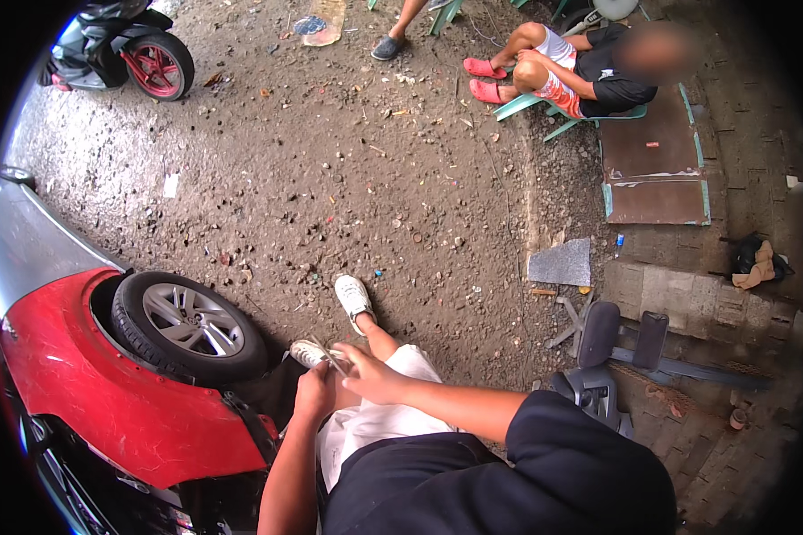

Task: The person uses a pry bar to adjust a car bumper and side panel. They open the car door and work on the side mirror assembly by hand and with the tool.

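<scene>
Left hand (312,392) looks closed on a thin pale strip (334,356) in front of the shorts (357,432); right hand (371,378) beside it, grip unclear; best brace left, work gently with right

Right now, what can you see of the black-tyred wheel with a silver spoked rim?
The black-tyred wheel sits partly under the arch of a scratched red car panel, left of and apart from the person's left hand. Its rubber-looking tyre surrounds a silver, metal-looking rim with several spokes around a hub. Its outer face shows. Whether it touches panel or ground is unclear.
</scene>
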Demonstrator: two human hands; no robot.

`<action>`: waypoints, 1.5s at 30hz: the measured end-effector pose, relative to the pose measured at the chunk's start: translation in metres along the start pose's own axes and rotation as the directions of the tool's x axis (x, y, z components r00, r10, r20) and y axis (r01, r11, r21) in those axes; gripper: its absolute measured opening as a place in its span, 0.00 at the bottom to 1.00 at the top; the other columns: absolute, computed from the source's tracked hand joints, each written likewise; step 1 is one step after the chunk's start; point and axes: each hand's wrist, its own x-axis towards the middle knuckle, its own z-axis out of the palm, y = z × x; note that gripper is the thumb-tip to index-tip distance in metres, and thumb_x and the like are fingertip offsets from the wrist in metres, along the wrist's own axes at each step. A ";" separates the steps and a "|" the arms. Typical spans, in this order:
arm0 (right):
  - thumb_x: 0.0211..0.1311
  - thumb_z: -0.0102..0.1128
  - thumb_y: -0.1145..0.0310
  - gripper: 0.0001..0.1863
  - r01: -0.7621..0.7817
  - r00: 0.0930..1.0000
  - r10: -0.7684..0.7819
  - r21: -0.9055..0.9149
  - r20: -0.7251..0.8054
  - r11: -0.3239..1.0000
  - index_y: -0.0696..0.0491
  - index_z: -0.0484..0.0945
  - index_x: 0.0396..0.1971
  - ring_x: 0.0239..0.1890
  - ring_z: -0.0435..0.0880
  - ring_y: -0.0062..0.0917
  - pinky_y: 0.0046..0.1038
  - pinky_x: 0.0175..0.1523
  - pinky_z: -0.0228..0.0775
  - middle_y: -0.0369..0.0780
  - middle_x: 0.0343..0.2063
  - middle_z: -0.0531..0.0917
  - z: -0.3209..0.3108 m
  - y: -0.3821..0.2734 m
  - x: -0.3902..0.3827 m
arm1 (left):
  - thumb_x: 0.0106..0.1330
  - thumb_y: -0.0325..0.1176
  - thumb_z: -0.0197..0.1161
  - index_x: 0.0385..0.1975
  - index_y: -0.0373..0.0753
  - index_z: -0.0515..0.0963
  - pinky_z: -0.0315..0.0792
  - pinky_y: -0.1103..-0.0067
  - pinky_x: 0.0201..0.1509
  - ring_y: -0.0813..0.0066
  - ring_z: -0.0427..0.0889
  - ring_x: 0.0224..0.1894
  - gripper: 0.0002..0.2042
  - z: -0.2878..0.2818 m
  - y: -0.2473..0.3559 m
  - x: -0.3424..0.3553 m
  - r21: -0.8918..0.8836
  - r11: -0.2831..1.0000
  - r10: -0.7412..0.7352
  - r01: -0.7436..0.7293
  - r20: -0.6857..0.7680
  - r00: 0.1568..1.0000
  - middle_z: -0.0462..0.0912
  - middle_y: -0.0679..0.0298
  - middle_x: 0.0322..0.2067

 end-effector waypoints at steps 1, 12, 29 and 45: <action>0.67 0.64 0.69 0.41 -0.017 0.995 0.008 -0.088 -0.097 0.996 0.53 0.57 0.77 0.54 0.80 0.33 0.33 0.60 0.73 0.49 0.61 0.75 -0.002 0.009 -0.002 | 0.72 0.33 0.61 0.44 0.32 0.81 0.78 0.59 0.49 0.39 0.86 0.46 0.11 -0.003 0.005 -0.002 -0.028 1.000 -0.008 0.008 0.015 1.000 0.86 0.41 0.38; 0.61 0.62 0.73 0.17 0.081 0.888 0.210 -0.590 0.409 0.804 0.52 0.86 0.51 0.46 0.90 0.36 0.37 0.50 0.79 0.44 0.42 0.91 -0.032 0.000 0.112 | 0.75 0.33 0.60 0.56 0.34 0.81 0.77 0.70 0.60 0.65 0.87 0.54 0.15 0.016 -0.050 0.010 -0.032 0.999 0.020 -0.011 0.281 0.959 0.88 0.52 0.51; 0.81 0.42 0.57 0.25 -0.536 0.843 0.444 0.391 0.305 0.748 0.60 0.77 0.62 0.18 0.69 0.15 0.24 0.27 0.67 0.47 0.53 0.88 -0.033 -0.011 0.100 | 0.72 0.35 0.58 0.54 0.42 0.81 0.76 0.62 0.60 0.49 0.86 0.52 0.14 -0.008 -0.034 -0.006 -0.074 0.997 0.001 0.009 0.139 0.990 0.87 0.47 0.47; 0.84 0.33 0.48 0.35 -0.523 0.749 0.046 0.548 0.661 0.652 0.65 0.75 0.63 0.18 0.69 0.15 0.16 0.30 0.66 0.53 0.53 0.87 -0.047 -0.086 0.104 | 0.69 0.37 0.58 0.50 0.44 0.81 0.77 0.56 0.56 0.45 0.85 0.52 0.13 0.008 -0.037 -0.014 -0.015 0.998 -0.053 0.056 0.148 0.988 0.87 0.45 0.45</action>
